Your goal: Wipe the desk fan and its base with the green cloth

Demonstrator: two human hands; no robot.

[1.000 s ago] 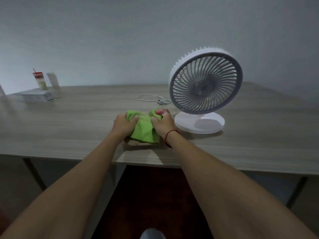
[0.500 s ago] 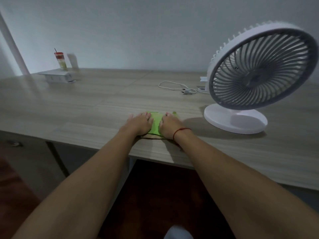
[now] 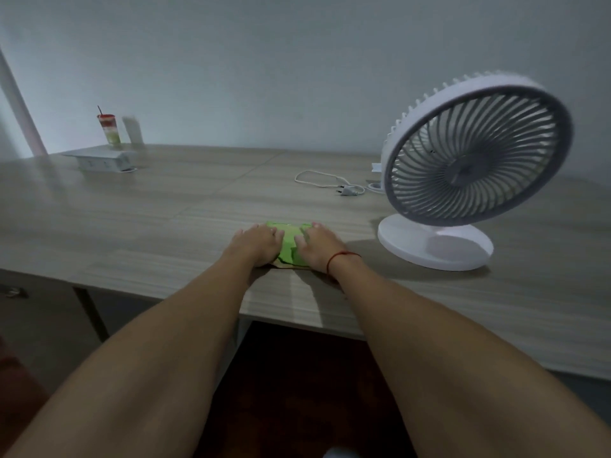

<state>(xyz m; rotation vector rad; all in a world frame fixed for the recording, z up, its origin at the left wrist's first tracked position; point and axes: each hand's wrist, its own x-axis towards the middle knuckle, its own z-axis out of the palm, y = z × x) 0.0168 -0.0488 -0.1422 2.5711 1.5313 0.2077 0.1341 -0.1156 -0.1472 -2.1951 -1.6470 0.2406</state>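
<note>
Green cloth (image 3: 288,242) flat on desk (image 3: 139,219) near front edge, pinned under left hand (image 3: 256,244) and right hand (image 3: 315,247), fingers spread flat, palms down, not clenched; desk fan (image 3: 476,150) upright on base (image 3: 434,247) at three o'clock of cloth, apart; plug (image 3: 345,191) at one o'clock

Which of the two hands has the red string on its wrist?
The right hand, the one nearer the desk fan. A thin red string circles its wrist; the left hand has a bare wrist. Both press flat on the green cloth.
</note>
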